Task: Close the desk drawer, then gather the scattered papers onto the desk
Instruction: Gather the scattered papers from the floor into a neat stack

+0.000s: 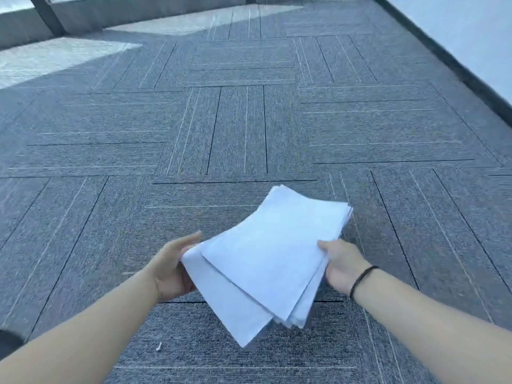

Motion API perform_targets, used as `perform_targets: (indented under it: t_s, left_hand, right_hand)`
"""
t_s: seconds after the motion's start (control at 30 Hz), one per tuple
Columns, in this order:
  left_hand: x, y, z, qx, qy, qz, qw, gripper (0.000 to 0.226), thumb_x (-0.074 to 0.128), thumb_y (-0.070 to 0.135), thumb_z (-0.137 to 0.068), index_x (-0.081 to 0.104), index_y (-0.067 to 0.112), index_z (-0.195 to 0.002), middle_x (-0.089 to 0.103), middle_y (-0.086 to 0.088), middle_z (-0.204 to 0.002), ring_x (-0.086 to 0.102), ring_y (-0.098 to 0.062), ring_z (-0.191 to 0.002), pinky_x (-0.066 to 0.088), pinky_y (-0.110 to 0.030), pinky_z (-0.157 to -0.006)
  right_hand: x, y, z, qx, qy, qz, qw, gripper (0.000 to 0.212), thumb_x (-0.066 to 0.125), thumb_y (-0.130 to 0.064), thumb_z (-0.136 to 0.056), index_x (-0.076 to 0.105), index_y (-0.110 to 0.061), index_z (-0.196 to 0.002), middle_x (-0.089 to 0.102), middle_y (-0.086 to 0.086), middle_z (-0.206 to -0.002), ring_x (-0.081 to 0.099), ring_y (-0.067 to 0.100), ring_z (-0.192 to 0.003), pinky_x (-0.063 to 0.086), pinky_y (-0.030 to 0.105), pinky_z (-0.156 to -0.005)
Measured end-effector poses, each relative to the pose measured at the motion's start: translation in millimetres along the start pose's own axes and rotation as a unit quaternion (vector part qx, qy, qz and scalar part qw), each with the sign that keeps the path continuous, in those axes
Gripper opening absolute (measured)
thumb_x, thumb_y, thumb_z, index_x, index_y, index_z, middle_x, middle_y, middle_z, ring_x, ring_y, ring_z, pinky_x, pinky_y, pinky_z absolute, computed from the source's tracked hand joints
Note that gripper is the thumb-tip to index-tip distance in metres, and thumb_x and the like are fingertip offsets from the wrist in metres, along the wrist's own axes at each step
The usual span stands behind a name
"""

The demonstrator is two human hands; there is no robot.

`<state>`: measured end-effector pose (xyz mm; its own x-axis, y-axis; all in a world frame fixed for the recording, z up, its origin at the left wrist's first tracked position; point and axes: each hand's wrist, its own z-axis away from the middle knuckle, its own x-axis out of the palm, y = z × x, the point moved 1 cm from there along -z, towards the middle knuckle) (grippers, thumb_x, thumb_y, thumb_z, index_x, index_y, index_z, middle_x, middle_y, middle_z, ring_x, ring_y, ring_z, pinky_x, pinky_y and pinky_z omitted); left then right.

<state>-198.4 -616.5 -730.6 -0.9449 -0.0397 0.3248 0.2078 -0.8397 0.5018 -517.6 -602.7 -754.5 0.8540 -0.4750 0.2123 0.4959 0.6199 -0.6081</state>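
A loose stack of white papers [266,259] hangs in the air above the grey carpet, its sheets fanned and uneven at the near corner. My left hand [174,270] grips the stack's left edge, thumb on top and fingers hidden underneath. My right hand [342,266] holds the right edge the same way; a dark band circles that wrist. Neither the desk nor its drawer is in view.
Grey carpet tiles [249,120] cover the floor ahead. A white wall with a dark baseboard [448,59] runs along the right. Sunlit patches and a dark window frame [47,15] lie at the far left. A tiny white scrap [158,346] lies on the carpet.
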Motion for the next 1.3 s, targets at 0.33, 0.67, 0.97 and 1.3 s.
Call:
perform_targets:
  t_s: [0.33,0.67,0.97,1.3]
  left_hand:
    - [-10,-23,-20,0.036,0.071,0.012,0.997,0.039,0.067,0.027,-0.089,0.067,0.009,-0.123,0.073,-0.019,-0.115,0.074,-0.032,-0.094,0.056,-0.045,-0.081]
    - [-1,-38,-35,0.008,0.147,-0.009,0.989,0.059,0.086,0.034,-0.070,0.066,0.003,-0.115,0.076,-0.021,-0.104,0.073,-0.037,-0.095,0.055,-0.055,-0.087]
    - [21,-42,-41,0.062,0.140,0.009,0.988,0.031,0.074,0.002,-0.081,0.068,0.006,-0.112,0.079,-0.016,-0.091,0.076,-0.034,-0.077,0.060,-0.045,-0.065]
    - [68,75,23,0.328,-0.034,-0.255,0.909,0.040,0.080,0.002,-0.068,0.072,-0.002,-0.107,0.074,-0.021,-0.109,0.072,-0.033,-0.096,0.060,-0.044,-0.085]
  right_hand:
    - [-30,-17,0,0.029,-0.017,0.548,0.836,0.051,0.058,-0.047,-0.094,0.068,0.003,-0.090,0.075,0.018,-0.074,0.069,0.026,-0.059,0.053,0.027,-0.052]
    - [-4,-38,-57,-0.175,0.136,0.697,0.682,0.097,0.050,-0.080,-0.074,0.038,-0.019,-0.149,0.041,0.012,-0.152,0.039,0.035,-0.139,0.036,0.046,-0.110]
    - [8,-19,-50,-0.139,0.133,0.595,0.780,0.091,0.068,-0.071,-0.063,0.052,-0.018,-0.136,0.060,0.007,-0.134,0.057,0.029,-0.123,0.045,0.045,-0.103]
    - [-7,-88,-7,-0.271,-0.146,0.196,0.931,0.050,0.084,-0.010,-0.067,0.070,-0.010,-0.114,0.074,0.014,-0.115,0.070,0.029,-0.104,0.055,0.044,-0.089]
